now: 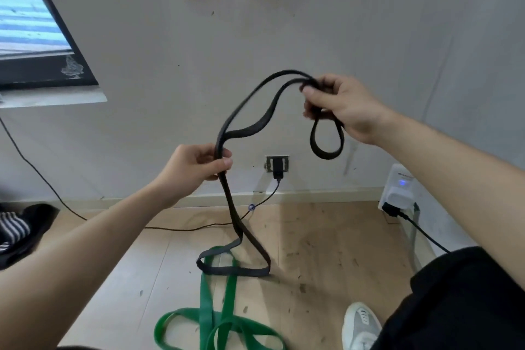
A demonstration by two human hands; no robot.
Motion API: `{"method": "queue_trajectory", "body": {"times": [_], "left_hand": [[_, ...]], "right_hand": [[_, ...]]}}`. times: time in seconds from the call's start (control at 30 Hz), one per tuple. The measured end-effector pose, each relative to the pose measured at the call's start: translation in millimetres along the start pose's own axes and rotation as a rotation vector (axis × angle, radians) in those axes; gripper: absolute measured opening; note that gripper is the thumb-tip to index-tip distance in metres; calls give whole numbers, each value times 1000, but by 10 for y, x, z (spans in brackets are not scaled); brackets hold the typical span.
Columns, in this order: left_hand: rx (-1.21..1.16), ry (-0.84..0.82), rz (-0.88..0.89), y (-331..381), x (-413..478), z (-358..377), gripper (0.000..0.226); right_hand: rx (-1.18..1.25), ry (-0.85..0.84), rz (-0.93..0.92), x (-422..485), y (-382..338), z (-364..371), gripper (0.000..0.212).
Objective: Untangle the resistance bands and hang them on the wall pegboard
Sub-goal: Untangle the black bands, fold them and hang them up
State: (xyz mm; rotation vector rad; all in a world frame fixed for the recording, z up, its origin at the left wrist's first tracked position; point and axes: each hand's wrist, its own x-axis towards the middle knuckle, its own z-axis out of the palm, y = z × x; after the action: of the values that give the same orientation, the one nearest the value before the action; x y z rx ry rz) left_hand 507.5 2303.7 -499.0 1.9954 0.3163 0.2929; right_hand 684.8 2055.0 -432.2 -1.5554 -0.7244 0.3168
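Loops of the black band [230, 207] hung between the left hand [193, 167] and right hand [343, 108], both gripping it tight, likely to pull the twists apart above the green band [206, 307] on the floor [312, 250].

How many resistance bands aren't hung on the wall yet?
2: the black band, gripped by the left hand and right hand, and the green band on the floor under it. The green tangle may hold several.

Matt rubbery black band [244, 128], glossy green band [206, 310], wood-look floor [326, 241]
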Motion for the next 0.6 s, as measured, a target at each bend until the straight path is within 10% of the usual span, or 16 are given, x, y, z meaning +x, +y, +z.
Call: {"method": "queue_trajectory", "body": {"times": [0.37, 0.6], "left_hand": [[-134, 73, 204, 541, -53, 42, 10], [-167, 47, 209, 646, -92, 56, 14]], "right_hand": [[-747, -567, 315, -116, 612, 243, 11], [-545, -740, 317, -135, 604, 490, 30]]}}
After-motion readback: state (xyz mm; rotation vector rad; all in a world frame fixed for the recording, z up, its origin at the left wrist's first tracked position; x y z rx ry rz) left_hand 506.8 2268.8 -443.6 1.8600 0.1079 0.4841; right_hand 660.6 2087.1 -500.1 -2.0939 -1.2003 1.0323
